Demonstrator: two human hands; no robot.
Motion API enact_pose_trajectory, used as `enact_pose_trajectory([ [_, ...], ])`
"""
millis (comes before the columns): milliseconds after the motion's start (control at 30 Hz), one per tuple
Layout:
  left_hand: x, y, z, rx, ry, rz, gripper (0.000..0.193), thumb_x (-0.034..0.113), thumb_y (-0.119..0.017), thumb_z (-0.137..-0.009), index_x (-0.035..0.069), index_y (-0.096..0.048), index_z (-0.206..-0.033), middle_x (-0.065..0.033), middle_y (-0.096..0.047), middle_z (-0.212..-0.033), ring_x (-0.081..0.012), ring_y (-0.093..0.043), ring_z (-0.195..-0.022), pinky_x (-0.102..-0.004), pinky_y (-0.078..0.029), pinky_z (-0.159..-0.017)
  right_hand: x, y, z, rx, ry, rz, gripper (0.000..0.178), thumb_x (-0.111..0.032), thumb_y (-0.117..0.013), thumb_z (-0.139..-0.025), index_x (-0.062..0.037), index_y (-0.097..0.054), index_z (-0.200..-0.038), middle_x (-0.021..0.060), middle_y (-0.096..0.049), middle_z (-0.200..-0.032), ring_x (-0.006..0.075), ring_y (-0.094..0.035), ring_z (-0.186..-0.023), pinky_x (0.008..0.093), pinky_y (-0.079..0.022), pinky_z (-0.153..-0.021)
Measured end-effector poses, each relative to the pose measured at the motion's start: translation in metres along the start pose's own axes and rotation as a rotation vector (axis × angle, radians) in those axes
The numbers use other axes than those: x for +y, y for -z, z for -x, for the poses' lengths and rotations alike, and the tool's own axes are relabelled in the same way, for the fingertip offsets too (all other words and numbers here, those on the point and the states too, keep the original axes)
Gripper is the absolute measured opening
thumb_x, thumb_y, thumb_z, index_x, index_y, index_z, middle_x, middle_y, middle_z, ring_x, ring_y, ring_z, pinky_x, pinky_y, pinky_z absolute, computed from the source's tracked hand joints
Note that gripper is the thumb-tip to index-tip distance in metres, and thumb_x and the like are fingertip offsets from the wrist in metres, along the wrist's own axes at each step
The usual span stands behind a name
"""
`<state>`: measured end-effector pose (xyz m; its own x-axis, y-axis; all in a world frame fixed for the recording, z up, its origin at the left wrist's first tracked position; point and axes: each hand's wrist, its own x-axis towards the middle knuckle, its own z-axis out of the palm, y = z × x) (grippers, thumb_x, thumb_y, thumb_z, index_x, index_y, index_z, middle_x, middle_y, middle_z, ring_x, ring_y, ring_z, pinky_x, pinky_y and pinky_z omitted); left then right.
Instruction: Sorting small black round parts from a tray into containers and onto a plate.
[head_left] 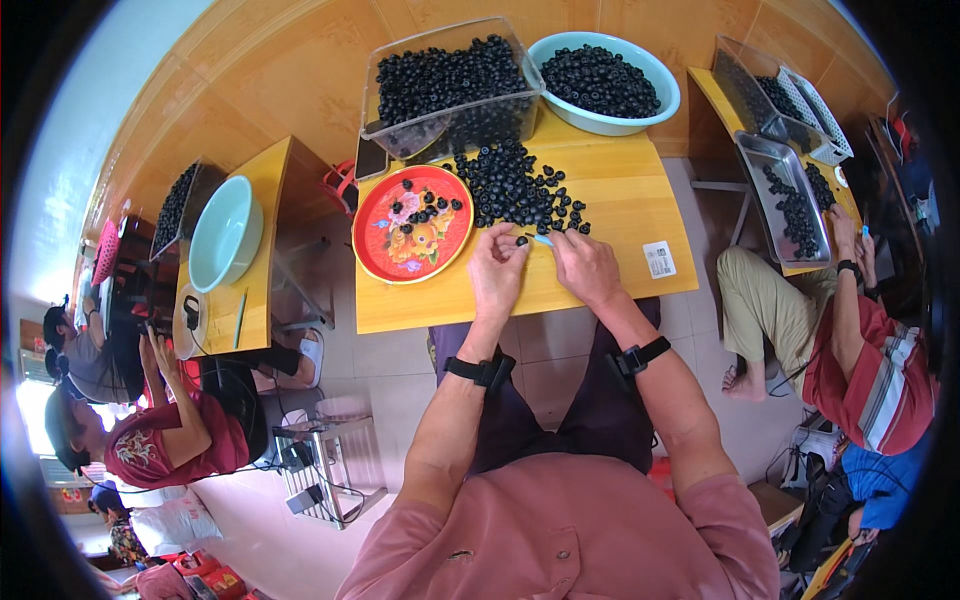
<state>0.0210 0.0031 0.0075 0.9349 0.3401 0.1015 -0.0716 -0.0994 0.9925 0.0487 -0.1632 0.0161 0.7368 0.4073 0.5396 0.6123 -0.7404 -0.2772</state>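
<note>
My left hand (497, 275) is closed at the near edge of the pile, pinching one small dark round piece (521, 241) between thumb and fingertips. Close beside it, my right hand (588, 268) grips a small tool with a light blue handle (543, 239); its thin tip points toward that piece. Just beyond both hands spreads a loose pile of glossy, near-black round pieces (510, 185), too small to tell their exact kind. Left of my left hand lies a red round tray (372, 240) with a flower pattern, holding several of the same pieces.
At the back of my yellow table (620, 195) stand a clear plastic bin (375, 95) and a pale blue basin (672, 98), both full of dark pieces. A phone (371, 158) lies by the bin. People work at side tables, left with a basin (226, 235), right with a metal tray (770, 240).
</note>
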Motion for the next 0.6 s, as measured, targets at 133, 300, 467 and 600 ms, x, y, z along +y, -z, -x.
enact_pose_trajectory([
  [133,-0.003,0.005,0.0,0.017,-0.106,-0.136,0.027,-0.002,-0.078,-0.087,-0.002,-0.069,-0.112,-0.0034,-0.067,-0.093,-0.0086,-0.063,-0.08,-0.0235,-0.053,-0.074,-0.002,-0.001,-0.001,0.016,0.005,0.003,0.009,-0.011,-0.062,-0.093,-0.0049,-0.067,-0.097,0.0093,-0.063,-0.077,0.0278,-0.069,-0.069,0.0419,-0.056,-0.059],
  [300,0.001,0.014,0.002,0.068,-0.297,-0.236,0.02,-0.002,-0.077,-0.085,0.002,-0.075,-0.104,-0.0067,-0.069,-0.093,-0.0136,-0.065,-0.081,-0.0271,-0.054,-0.074,0.002,-0.003,-0.001,0.09,-0.017,-0.016,0.006,-0.01,-0.063,-0.093,-0.005,-0.066,-0.096,0.0091,-0.062,-0.076,0.0283,-0.068,-0.068,0.0423,-0.056,-0.058],
  [467,0.023,0.054,-0.01,0.185,-0.458,-0.448,0.021,-0.004,-0.074,-0.083,0.003,-0.073,-0.103,-0.012,-0.068,-0.095,-0.0259,-0.067,-0.087,-0.0362,-0.054,-0.078,0.0,0.002,-0.001,0.102,-0.052,-0.018,0.009,-0.01,-0.064,-0.093,-0.0049,-0.066,-0.1,0.0098,-0.062,-0.076,0.0292,-0.068,-0.07,0.0426,-0.056,-0.06],
  [600,0.033,0.066,-0.018,0.297,-0.594,-0.619,0.025,-0.003,-0.073,-0.085,0.003,-0.071,-0.108,-0.0147,-0.067,-0.105,-0.0313,-0.064,-0.101,-0.0419,-0.052,-0.089,0.002,0.002,-0.001,0.213,-0.139,-0.134,0.012,-0.013,-0.063,-0.095,-0.0063,-0.066,-0.104,0.0112,-0.065,-0.086,0.0325,-0.068,-0.074,0.0442,-0.055,-0.064],
])
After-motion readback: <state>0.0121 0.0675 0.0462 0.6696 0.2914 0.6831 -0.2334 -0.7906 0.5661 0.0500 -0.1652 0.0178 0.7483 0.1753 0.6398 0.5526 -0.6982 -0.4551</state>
